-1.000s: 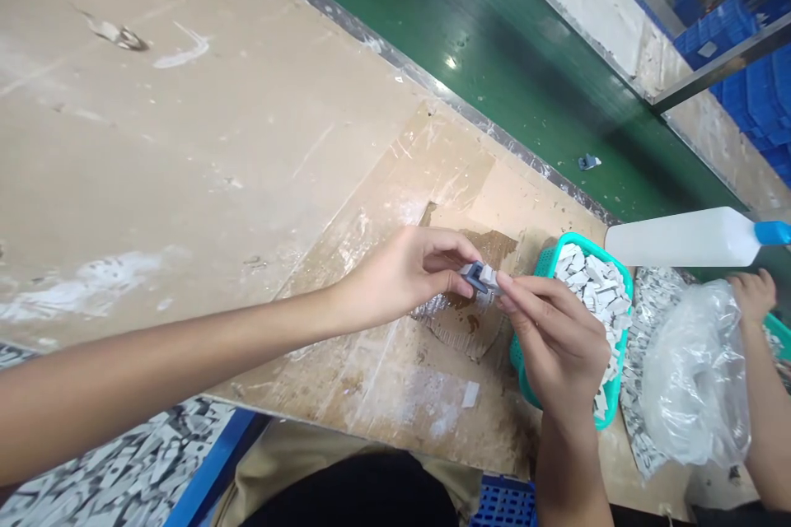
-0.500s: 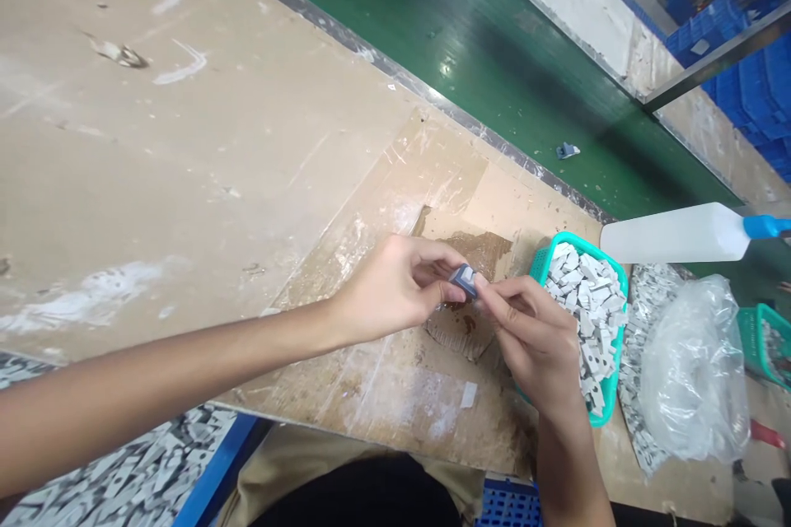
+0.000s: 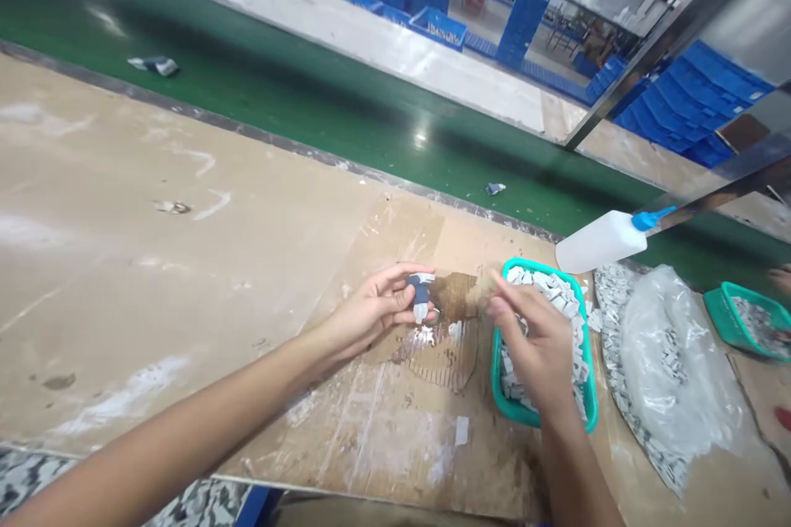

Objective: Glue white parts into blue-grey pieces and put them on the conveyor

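My left hand point(image 3: 376, 305) is closed on a small dark-blue and white plastic part point(image 3: 420, 296), pinched between thumb and fingers above a wet brown patch of cardboard point(image 3: 448, 354). My right hand point(image 3: 537, 338) is over the near left side of a teal basket point(image 3: 499, 387) that holds many small white and grey pieces point(image 3: 553, 288). Its thumb and index fingertips are apart and slightly blurred, and I see nothing between them. The other fingers of that hand curl under and are partly hidden.
A white squeeze bottle point(image 3: 602, 243) with a blue nozzle lies tilted behind the basket. To the right is a clear plastic bag point(image 3: 661, 370) with pieces, then another teal basket point(image 3: 720, 317). Beyond the worktable's edge runs a green belt point(image 3: 346, 128) carrying two small parts. Blue crates point(image 3: 692, 99) are stacked behind.
My hands were together on the small part; now my right hand has let go and moved away to the basket. My left hand keeps the part. The camera view has tilted up.
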`<state>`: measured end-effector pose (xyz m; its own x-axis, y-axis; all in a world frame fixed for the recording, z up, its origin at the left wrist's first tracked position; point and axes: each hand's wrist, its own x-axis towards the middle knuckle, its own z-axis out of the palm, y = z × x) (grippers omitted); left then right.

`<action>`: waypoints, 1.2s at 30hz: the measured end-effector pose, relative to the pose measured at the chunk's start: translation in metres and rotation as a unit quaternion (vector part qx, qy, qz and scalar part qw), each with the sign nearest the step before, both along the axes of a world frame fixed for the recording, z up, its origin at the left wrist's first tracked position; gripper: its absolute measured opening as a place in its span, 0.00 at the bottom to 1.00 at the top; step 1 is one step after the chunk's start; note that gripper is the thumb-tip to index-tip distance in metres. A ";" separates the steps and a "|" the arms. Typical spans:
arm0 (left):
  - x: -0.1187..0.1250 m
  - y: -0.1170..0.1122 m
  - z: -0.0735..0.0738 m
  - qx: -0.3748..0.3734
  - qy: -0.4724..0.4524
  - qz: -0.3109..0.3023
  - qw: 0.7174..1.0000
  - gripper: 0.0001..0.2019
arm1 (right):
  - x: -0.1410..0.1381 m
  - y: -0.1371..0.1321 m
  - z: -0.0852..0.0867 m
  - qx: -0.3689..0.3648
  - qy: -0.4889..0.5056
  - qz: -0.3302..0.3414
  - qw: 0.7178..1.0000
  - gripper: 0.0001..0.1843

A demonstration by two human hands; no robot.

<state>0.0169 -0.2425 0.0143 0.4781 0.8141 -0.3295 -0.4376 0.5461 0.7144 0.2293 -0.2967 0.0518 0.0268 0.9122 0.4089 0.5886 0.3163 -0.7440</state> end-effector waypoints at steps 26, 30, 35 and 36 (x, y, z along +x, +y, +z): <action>-0.003 0.030 0.008 -0.010 0.100 0.051 0.994 0.22 | 0.067 -0.011 -0.009 -0.209 -0.170 -0.087 0.959 0.12; -0.010 0.070 0.010 0.079 0.206 0.091 0.971 0.18 | 0.069 -0.014 -0.017 -0.225 -0.211 -0.059 0.949 0.14; -0.016 0.149 0.000 0.196 0.380 0.194 0.883 0.12 | 0.061 -0.013 -0.020 -0.226 -0.254 -0.085 0.937 0.08; -0.014 0.165 -0.002 0.219 0.432 0.211 0.849 0.11 | 0.059 -0.012 -0.018 -0.229 -0.259 -0.088 0.934 0.08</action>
